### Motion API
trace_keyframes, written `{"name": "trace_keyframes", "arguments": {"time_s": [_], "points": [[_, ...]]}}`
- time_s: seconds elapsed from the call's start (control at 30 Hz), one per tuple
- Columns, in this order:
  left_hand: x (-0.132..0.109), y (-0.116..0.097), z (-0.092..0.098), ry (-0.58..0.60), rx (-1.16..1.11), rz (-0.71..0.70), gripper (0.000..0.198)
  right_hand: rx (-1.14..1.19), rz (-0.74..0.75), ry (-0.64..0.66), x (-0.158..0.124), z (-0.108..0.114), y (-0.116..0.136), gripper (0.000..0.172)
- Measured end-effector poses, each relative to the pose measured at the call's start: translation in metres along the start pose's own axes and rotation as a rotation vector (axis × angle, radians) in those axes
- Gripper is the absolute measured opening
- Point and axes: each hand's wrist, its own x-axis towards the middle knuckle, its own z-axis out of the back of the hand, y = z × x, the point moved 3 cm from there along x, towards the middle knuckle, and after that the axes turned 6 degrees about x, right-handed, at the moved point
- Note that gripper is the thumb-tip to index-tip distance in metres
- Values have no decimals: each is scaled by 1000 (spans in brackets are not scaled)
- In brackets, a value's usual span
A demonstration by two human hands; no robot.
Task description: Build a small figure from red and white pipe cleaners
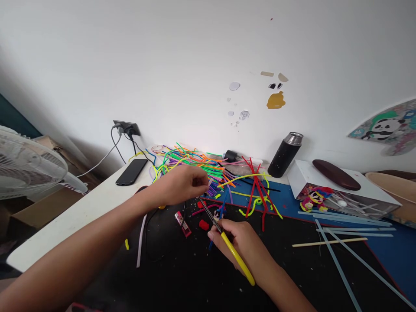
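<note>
My right hand is closed around a pair of scissors with a yellow handle, seen edge-on. Their narrow metal blades point up and left, the tips just below my left hand. That hand's thumb and fingers are pinched together, with a small whitish bit at the fingertips too small to name. Below the blades are a red fuzzy piece, a blue pipe cleaner and a small pink-and-white item. Behind my left hand lies a pile of colourful pipe cleaners.
Red pipe cleaners lie to the right of the pile. A black flask and a white box with a small colourful figure stand further right. Pale blue strips lie at right, a phone at left.
</note>
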Motion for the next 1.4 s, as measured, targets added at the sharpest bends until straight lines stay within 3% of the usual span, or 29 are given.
{"name": "trace_keyframes", "arguments": {"time_s": [0.17, 0.27, 0.5, 0.63, 0.87, 1.07, 1.2, 1.4], "points": [[19, 19, -21, 249, -159, 18, 20, -37, -3, -19, 1, 1, -3, 33], [15, 23, -23, 282, -249, 31, 30, -47, 7, -10, 0, 1, -1, 30], [-20, 37, -7, 120, -445, 67, 39, -29, 8, -44, -1, 4, 3, 31], [-36, 40, -14, 99, -473, 148, 38, -45, 14, -25, -1, 2, 2, 32], [-37, 30, -28, -19, -464, 123, 29, -77, 15, -32, 1, 0, -3, 31], [-36, 30, -31, -1, -446, 75, 29, -164, 41, -14, 1, 1, -8, 30], [-37, 33, -27, 22, -537, 111, 32, 0, 13, 43, -1, -1, -10, 35], [-33, 36, -19, 40, -520, 147, 33, 344, -184, 147, -4, -7, -11, 53]]}}
